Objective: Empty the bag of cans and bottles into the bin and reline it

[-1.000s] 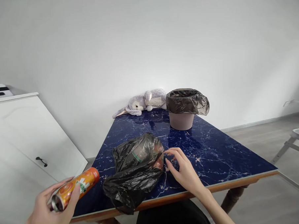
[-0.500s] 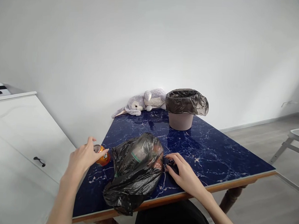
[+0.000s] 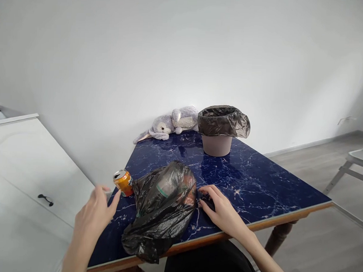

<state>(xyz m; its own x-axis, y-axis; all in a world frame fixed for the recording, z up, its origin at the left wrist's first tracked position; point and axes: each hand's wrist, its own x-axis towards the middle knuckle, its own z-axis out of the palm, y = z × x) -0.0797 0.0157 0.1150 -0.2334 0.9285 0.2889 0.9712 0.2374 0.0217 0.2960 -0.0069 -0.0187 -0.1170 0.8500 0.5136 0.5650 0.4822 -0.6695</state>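
An orange drink can [image 3: 123, 183] stands on the table's left side with its opened top facing up, close against the bag. Just left of and nearer than the can is my left hand [image 3: 95, 210], open, thumb and fingers spread and holding nothing. A filled black plastic bag [image 3: 166, 211] lies at the near edge; through its thin film show a bottle with a green band and something reddish. My right hand [image 3: 219, 208] rests on the tabletop at the bag's right side, thumb and fingers apart. The dark patch between its fingers is too shaded to make out.
A pale bin [image 3: 217, 146] lined with a dark bag [image 3: 224, 124] stands toward the back of the blue marbled table [image 3: 257, 187]. Beside it, by the wall, lies a grey plush rabbit [image 3: 170, 123]. A white cabinet [image 3: 26, 161] is at left, a folding chair [image 3: 357, 159] at right.
My left hand has let go of the can and drawn back toward me, to the left. The can now stands free beside the bag. My right hand has stayed nearly still.
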